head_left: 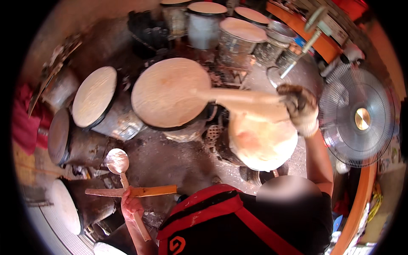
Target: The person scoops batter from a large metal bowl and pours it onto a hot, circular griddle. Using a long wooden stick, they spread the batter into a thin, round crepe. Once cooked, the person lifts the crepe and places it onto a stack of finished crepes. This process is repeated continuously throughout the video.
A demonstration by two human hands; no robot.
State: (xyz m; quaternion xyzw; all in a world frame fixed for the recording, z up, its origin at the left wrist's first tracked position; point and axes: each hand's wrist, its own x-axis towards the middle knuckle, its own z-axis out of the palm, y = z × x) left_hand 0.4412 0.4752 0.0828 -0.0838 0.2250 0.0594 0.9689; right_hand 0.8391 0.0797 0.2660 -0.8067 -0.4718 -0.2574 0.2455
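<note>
Head | left hand [132, 205] gripping ladle [117, 161], slat [157, 191] | right hand [301, 109] gripping sheet [250, 99], extending leftward

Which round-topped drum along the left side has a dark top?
The brown-topped drum, at far left between the upper drum and the lower drum, whose tops are both pale.

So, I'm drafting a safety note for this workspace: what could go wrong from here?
The pale sheet stretched from the gloved right hand toward the large round pan could tear. The fan stands near that hand; if running, which I can't tell, it might flap the sheet. The left hand holds a ladle and a flat stick crosswise, so one might slip.
</note>
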